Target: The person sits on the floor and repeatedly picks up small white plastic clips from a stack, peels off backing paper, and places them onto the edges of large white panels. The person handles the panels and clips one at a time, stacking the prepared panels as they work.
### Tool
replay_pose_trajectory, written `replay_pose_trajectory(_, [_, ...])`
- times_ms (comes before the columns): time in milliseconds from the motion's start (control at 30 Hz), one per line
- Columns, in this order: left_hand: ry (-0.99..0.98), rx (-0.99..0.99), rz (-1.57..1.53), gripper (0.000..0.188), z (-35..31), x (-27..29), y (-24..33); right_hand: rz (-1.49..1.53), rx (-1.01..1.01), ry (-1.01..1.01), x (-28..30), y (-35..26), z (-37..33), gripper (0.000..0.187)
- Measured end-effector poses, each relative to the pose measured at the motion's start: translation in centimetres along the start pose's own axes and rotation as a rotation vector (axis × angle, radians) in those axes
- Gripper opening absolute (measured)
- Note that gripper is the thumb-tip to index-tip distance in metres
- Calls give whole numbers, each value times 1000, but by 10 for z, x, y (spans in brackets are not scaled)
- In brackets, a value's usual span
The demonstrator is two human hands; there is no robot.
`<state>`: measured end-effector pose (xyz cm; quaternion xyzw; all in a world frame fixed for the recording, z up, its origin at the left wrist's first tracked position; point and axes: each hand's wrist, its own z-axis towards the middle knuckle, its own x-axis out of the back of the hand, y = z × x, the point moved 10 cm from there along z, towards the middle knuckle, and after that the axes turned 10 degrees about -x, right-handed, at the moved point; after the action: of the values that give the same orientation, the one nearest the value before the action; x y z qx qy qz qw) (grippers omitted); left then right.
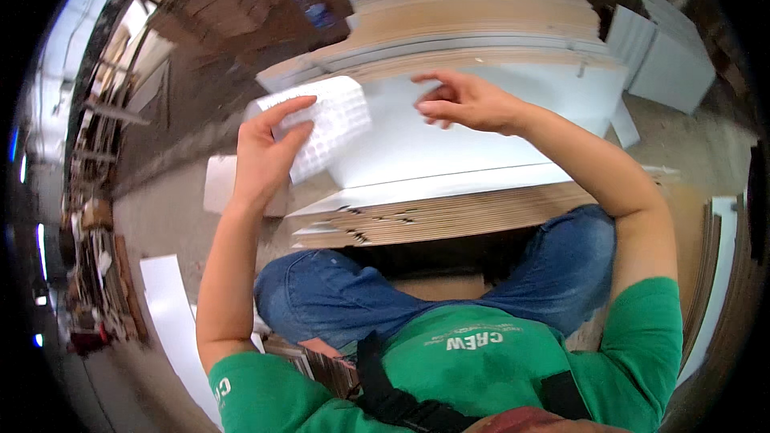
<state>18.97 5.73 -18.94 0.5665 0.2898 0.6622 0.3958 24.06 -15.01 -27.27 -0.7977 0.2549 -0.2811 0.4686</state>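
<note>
My left hand (273,140) pinches a white sheet (333,116) covered with rows of small round dots, like a sheet of stickers, between thumb and fingers. The sheet is held up over the left end of a white panel (449,144). Above that same panel is my right hand (461,100), its index finger stretched toward the sheet and the thumb apart from it. Its other fingers curl inward, and I see nothing held in them. The panel lies on top of a stack of boards (457,212) in front of my knees.
Beyond the panel rises a tall stack of boards (473,12). White panels (670,56) lean at the far right, and more boards (710,289) stand by my right side. A long white strip (172,305) lies at the left. A blue-tinted plastic bottle (315,12) is on the floor.
</note>
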Motion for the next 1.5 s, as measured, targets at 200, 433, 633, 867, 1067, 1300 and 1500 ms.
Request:
replay_pose_trajectory(200, [-9, -14, -496, 46, -6, -55, 47, 477, 264, -106, 7, -39, -27, 57])
replay_pose_trajectory(433, [111, -4, -676, 45, 0, -66, 52, 340, 417, -25, 20, -72, -54, 40])
replay_pose_trajectory(633, [107, -62, -626, 37, -5, -63, 58, 392, 430, -28, 15, -83, -59, 38])
replay_pose_trajectory(867, [131, -131, -377, 31, -6, -56, 65, 381, 388, 35, 15, -77, -58, 33])
replay_pose_trajectory(1067, [82, -46, -374, 20, -2, -57, 55, 281, 330, 120, 18, -67, -51, 17])
replay_pose_trajectory(1300, [72, 167, -643, 18, -1, -65, 24, 297, 240, 123, 30, -59, -44, 17])
replay_pose_trajectory(1500, [35, 232, -646, 22, -1, -63, 16, 206, 322, 99, 31, -65, -46, 21])
